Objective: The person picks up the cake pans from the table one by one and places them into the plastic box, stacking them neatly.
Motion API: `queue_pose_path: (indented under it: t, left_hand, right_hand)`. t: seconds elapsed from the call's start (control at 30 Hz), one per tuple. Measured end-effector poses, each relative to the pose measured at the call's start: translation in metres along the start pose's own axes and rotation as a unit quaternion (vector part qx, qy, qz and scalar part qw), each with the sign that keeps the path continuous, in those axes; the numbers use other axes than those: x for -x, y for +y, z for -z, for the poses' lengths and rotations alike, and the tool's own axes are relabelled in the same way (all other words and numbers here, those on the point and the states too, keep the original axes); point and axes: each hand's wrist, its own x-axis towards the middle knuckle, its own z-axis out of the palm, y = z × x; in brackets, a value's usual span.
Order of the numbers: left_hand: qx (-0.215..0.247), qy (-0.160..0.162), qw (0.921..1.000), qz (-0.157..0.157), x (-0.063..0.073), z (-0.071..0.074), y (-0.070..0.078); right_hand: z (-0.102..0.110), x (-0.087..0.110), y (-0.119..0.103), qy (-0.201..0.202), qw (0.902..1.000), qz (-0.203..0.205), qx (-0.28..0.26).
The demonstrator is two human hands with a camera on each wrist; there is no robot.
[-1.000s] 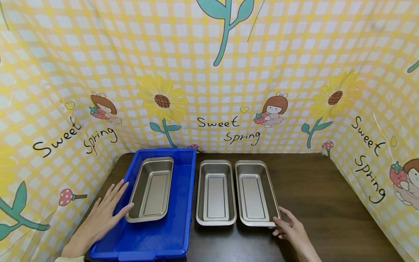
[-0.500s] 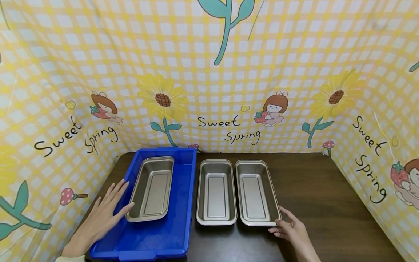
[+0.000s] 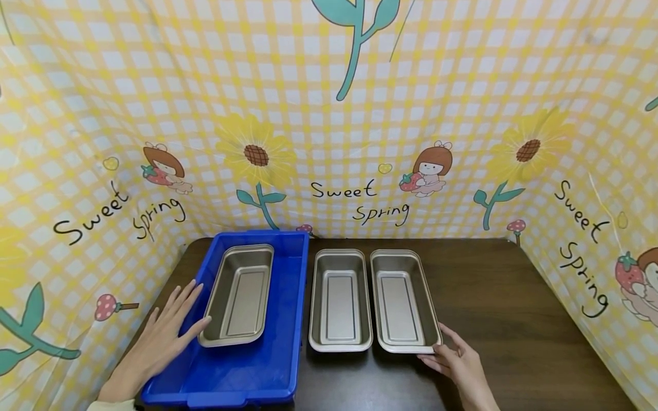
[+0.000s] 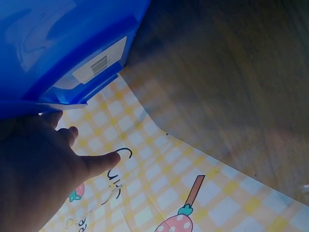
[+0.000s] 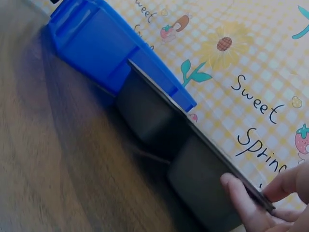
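Three metal loaf pans are in the head view. One loaf pan (image 3: 244,302) lies slightly slanted in a blue plastic tray (image 3: 252,377). Right of the tray, a middle loaf pan (image 3: 341,305) and a right loaf pan (image 3: 398,302) stand side by side on the table. My left hand (image 3: 159,339) rests over the tray's left rim, fingers straight and spread, thumb tip near the pan inside. With thumb and fingers, my right hand (image 3: 460,368) pinches the near right corner of the right pan. In the right wrist view that pan (image 5: 207,179) shows its dark outer side.
A dark wooden table (image 3: 504,319) bears everything and extends to the right of the pans. Checked yellow cloth (image 3: 349,137) with printed flowers and lettering hangs behind and on both sides. A barcode label (image 4: 101,60) is on the tray's outside.
My right hand has shifted slightly at the pan's corner, its lower fingers reaching further left along the near edge. The left hand and the pans stay in place.
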Motion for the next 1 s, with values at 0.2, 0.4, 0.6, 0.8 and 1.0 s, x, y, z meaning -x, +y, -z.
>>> queue_pose_path:
  t: [0.2,0.4,0.6,0.8,1.0]
  left_hand:
    - [0.003,-0.001,1.0000,0.001,0.0000,-0.0004,-0.0009]
    - [0.004,-0.001,1.0000,0.001,-0.0005,-0.0009,-0.0019]
    - [0.006,-0.003,1.0000,0.002,-0.0011,-0.0009,-0.0023]
    - [0.005,-0.002,1.0000,0.000,-0.0021,-0.0004,-0.0019]
    - [0.005,-0.001,1.0000,0.002,-0.0015,-0.0011,-0.0021]
  right_hand:
    - [-0.0004,-0.0004,-0.0020,-0.001,0.9996,-0.021,0.017]
    - [0.0007,-0.0023,-0.0007,0.000,0.9995,-0.020,0.023]
    - [0.0006,-0.0016,0.0002,-0.005,0.9998,-0.009,0.017]
    - [0.0024,-0.0012,-0.0007,-0.016,0.9998,0.008,0.011]
    - [0.0059,-0.0007,-0.0033,-0.045,0.9965,0.070,-0.011]
